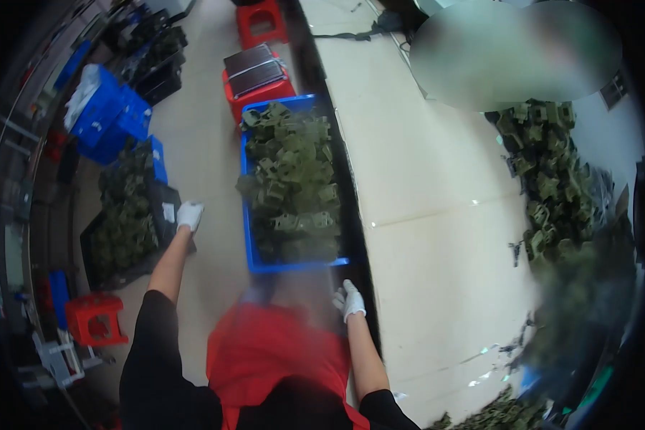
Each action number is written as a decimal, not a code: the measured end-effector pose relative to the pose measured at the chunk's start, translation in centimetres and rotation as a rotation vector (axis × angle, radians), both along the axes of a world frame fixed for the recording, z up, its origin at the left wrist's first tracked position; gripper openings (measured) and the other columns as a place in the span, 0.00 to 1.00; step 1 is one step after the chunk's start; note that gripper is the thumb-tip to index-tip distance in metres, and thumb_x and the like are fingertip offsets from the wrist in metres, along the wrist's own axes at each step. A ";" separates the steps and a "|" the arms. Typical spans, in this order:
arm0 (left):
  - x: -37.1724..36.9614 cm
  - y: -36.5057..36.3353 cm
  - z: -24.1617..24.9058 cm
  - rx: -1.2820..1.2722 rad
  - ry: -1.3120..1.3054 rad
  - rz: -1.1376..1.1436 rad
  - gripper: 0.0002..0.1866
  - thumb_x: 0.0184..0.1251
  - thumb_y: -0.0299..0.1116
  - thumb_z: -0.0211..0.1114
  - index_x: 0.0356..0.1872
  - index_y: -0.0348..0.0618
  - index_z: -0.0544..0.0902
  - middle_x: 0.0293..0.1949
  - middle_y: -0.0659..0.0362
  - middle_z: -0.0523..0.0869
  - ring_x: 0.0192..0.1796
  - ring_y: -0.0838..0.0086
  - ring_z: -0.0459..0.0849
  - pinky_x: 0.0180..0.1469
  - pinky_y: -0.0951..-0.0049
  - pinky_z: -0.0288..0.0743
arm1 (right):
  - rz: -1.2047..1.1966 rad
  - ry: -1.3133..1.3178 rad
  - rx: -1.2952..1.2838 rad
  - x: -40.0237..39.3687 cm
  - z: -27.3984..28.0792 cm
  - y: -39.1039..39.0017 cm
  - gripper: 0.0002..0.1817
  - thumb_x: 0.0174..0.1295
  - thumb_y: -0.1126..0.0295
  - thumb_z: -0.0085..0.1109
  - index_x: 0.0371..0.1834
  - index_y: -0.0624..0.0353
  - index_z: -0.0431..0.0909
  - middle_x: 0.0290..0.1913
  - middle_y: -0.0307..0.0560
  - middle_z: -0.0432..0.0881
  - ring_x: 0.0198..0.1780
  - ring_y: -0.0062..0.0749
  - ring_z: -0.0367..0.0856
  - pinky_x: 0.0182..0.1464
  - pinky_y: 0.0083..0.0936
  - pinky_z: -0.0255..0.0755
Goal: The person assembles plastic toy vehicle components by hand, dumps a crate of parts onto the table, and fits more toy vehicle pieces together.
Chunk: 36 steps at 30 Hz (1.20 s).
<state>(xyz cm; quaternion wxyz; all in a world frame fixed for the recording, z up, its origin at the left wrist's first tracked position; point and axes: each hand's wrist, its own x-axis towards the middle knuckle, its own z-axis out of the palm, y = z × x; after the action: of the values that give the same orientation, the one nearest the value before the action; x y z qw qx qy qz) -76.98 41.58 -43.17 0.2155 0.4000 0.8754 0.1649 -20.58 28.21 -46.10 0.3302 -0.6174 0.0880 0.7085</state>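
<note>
My left hand [190,216], in a white glove, is stretched forward beside the right side of a black crate [166,236]. Its fingers look curled in, and nothing shows between them. Olive-green moulded parts [125,233] fill that crate. Close to the near right corner of a blue crate [299,268] is my right hand [350,300], also gloved in white. Its fingers are loosely bent and apart, with nothing in them. A heap of olive-green moulded parts [290,172] rises above the blue crate's rim. What exactly the parts are cannot be made out.
Right of me runs a long pale tabletop [423,258], with more green parts [548,179] along its far side. A red stool [261,93] with a dark box stands beyond the blue crate. Another red stool [97,319] and blue bins [111,118] are at left. Someone sits opposite.
</note>
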 end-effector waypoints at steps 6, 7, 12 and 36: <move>0.5 18.5 -5.1 -0.130 0.044 -0.246 0.11 0.61 0.36 0.58 0.25 0.42 0.82 0.23 0.51 0.83 0.23 0.58 0.79 0.27 0.59 0.69 | 0.056 -0.329 0.026 -4.4 -5.7 7.4 0.35 0.61 0.45 0.63 0.59 0.67 0.75 0.54 0.51 0.80 0.52 0.38 0.79 0.55 0.37 0.74; 3.2 19.6 -3.7 -0.136 -0.203 -0.123 0.11 0.63 0.37 0.59 0.26 0.42 0.82 0.23 0.56 0.84 0.23 0.59 0.79 0.28 0.59 0.68 | 0.035 -0.432 -0.022 -5.5 -3.8 8.7 0.32 0.61 0.46 0.63 0.53 0.66 0.78 0.49 0.50 0.81 0.48 0.37 0.80 0.48 0.36 0.76; 8.4 20.2 -6.5 -0.057 -0.602 -0.069 0.21 0.61 0.45 0.64 0.48 0.39 0.83 0.44 0.58 0.87 0.41 0.63 0.85 0.46 0.67 0.78 | -0.120 -0.584 -0.021 -6.4 -4.1 10.2 0.21 0.64 0.57 0.61 0.47 0.66 0.81 0.45 0.46 0.82 0.45 0.31 0.79 0.48 0.27 0.74; 5.4 -5.5 -8.4 0.304 -0.972 0.367 0.10 0.44 0.26 0.60 0.32 0.38 0.80 0.28 0.57 0.82 0.31 0.66 0.82 0.38 0.66 0.79 | -0.391 -0.576 -0.045 -3.1 -2.3 1.3 0.09 0.46 0.79 0.63 0.32 0.67 0.86 0.34 0.46 0.85 0.33 0.33 0.81 0.43 0.29 0.76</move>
<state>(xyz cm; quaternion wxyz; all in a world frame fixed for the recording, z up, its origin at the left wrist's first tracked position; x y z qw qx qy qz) -71.61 36.12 -51.56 0.5030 0.1449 0.6966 0.4907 -23.64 29.51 -48.35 0.4573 -0.7705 0.1235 0.4266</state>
